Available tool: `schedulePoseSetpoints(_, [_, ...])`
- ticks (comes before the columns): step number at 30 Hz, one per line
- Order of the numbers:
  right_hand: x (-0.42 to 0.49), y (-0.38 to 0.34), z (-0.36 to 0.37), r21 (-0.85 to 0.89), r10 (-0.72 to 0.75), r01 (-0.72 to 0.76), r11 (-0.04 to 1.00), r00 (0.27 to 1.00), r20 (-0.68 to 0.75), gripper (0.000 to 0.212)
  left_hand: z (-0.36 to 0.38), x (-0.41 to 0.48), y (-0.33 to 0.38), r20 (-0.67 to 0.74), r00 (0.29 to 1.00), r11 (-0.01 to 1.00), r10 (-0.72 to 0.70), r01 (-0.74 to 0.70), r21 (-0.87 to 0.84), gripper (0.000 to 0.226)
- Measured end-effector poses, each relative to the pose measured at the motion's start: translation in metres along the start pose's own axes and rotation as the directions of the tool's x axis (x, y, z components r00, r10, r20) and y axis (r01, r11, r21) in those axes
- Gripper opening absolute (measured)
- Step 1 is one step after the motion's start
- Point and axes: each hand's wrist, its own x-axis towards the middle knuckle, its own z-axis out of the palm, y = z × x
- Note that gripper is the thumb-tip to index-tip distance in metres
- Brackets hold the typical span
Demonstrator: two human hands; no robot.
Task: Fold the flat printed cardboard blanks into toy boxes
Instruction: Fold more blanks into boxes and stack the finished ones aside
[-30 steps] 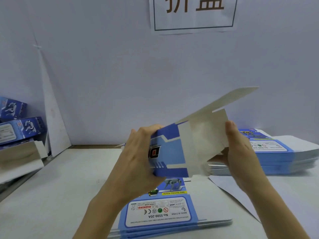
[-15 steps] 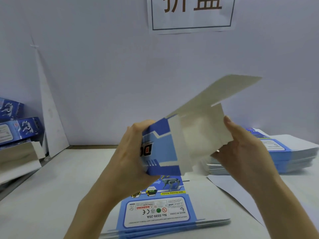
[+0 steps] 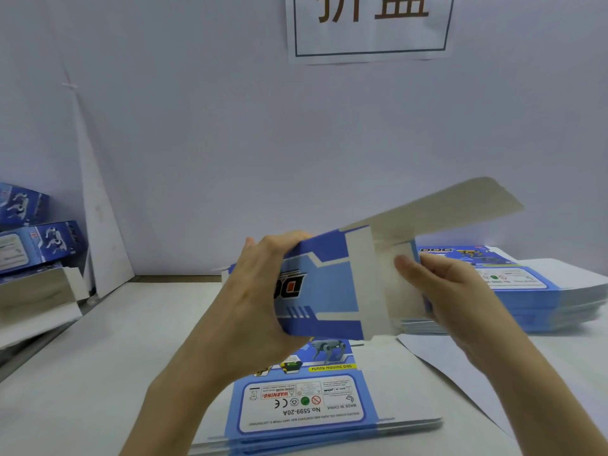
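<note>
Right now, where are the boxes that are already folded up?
In the head view, the folded boxes are stacked at the far left by the wall, just left of the leaning white board.

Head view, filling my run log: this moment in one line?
left hand grips toy box; right hand presses side flap; top flap open
</note>
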Motion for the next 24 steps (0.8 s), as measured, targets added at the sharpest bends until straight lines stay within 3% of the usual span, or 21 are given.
schedulePoseSetpoints(2, [0.003, 0.008, -0.004, -0.141, -0.050, 0.041, 0.989, 0.997, -0.060, 0.041, -0.001, -0.001, 0.000, -0.001, 1.000, 0.999, -0.020, 0.020, 0.032, 0.081])
schedulePoseSetpoints(4, [0.003, 0.005, -0.006, -0.153, -0.042, 0.036, 0.988, 0.998, -0.037, 0.042, -0.004, -0.001, 0.002, 0.006, 0.998, 0.998, -0.057, 0.057, 0.014, 0.083])
schedulePoseSetpoints(8, [-0.004, -0.006, -0.008, 0.198, 0.184, -0.234, 0.952, 0.953, 0.241, 0.044, -0.005, 0.000, 0.005, 0.037, 0.989, 0.969, -0.141, 0.146, -0.198, 0.084])
schedulePoseSetpoints(9, [-0.005, -0.006, -0.006, 0.251, 0.215, -0.282, 0.926, 0.940, 0.263, 0.042, -0.004, -0.001, 0.006, 0.043, 0.983, 0.952, -0.178, 0.183, -0.245, 0.086])
schedulePoseSetpoints(11, [-0.003, -0.003, -0.001, 0.281, 0.268, -0.307, 0.909, 0.948, 0.169, 0.020, 0.000, 0.000, 0.011, 0.015, 0.964, 0.917, -0.265, 0.257, -0.306, 0.085])
schedulePoseSetpoints(12, [-0.003, -0.005, 0.004, 0.259, 0.282, -0.292, 0.921, 0.956, 0.078, 0.010, 0.004, 0.003, 0.014, -0.021, 0.953, 0.909, -0.302, 0.281, -0.309, 0.081])
schedulePoseSetpoints(14, [0.000, -0.004, 0.012, 0.147, 0.209, -0.193, 0.970, 0.973, -0.101, 0.025, 0.009, 0.008, 0.018, -0.008, 0.924, 0.853, -0.382, 0.350, -0.387, 0.069])
schedulePoseSetpoints(16, [0.000, -0.002, 0.018, -0.127, 0.049, -0.076, 0.989, 0.978, -0.202, 0.039, 0.012, 0.010, 0.018, 0.101, 0.889, 0.719, -0.447, 0.424, -0.551, 0.052])
schedulePoseSetpoints(19, [-0.004, -0.002, 0.023, -0.374, -0.046, -0.015, 0.927, 0.987, -0.154, 0.038, 0.002, 0.014, 0.025, 0.253, 0.848, 0.583, -0.465, 0.509, -0.633, 0.090])
schedulePoseSetpoints(20, [-0.005, -0.004, 0.023, -0.399, -0.057, -0.005, 0.917, 0.988, -0.144, 0.038, -0.001, 0.018, 0.028, 0.274, 0.835, 0.560, -0.478, 0.529, -0.637, 0.085])
schedulePoseSetpoints(22, [-0.008, -0.007, 0.024, -0.431, -0.080, 0.023, 0.902, 0.990, -0.116, 0.037, -0.008, 0.021, 0.032, 0.251, 0.825, 0.529, -0.506, 0.527, -0.665, 0.050])
schedulePoseSetpoints(24, [-0.011, -0.009, 0.025, -0.475, -0.095, 0.064, 0.878, 0.995, -0.041, 0.037, -0.007, 0.016, 0.024, 0.262, 0.771, 0.520, -0.580, 0.598, -0.609, 0.056])
